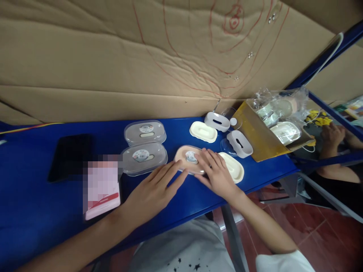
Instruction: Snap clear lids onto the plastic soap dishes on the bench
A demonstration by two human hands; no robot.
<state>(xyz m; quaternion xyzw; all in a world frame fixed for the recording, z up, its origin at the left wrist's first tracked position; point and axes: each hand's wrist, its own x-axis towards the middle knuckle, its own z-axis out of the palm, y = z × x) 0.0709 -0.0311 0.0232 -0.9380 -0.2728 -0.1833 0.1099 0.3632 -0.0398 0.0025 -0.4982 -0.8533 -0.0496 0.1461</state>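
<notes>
A peach oval plastic case (185,159) with a round printed label lies on the blue table. My left hand (155,189) has its fingers stretched out, their tips at the case's near left edge. Over its right end lies my right hand (217,172), the thumb at the near edge and the fingers across the top, hiding that end. A cream oval tray (235,169) sits just beyond the right hand. To the left are two clear-lidded oval cases (145,156), (145,132) with similar labels.
Farther back are another cream tray (203,132) and two pale slotted oval pieces (217,121), (241,144). An open cardboard box (255,139) holds bagged parts. At left lie a dark phone-like slab (69,156) and a pink item (103,190). Another person's hand (333,134) shows beyond the blue frame.
</notes>
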